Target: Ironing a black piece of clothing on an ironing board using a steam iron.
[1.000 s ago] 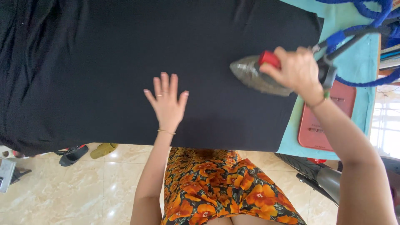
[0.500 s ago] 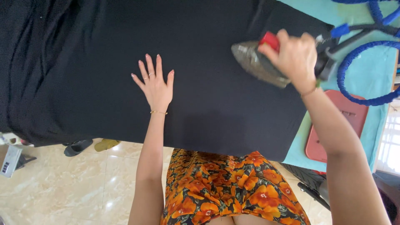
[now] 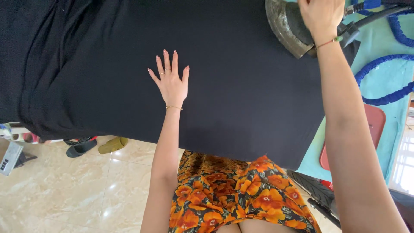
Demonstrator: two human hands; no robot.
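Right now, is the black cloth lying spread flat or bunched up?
Mostly spread flat: the black cloth lies smooth under the flat left hand and toward the iron, but it gathers into folds at its left end.

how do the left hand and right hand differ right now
The left hand lies flat with spread fingers on the black cloth, holding nothing; the right hand grips the iron. The left wears rings and a gold bracelet, the right a red cord. Both are over the cloth.

Small grey device with dark screen (image 3: 8, 158), floor, far left.
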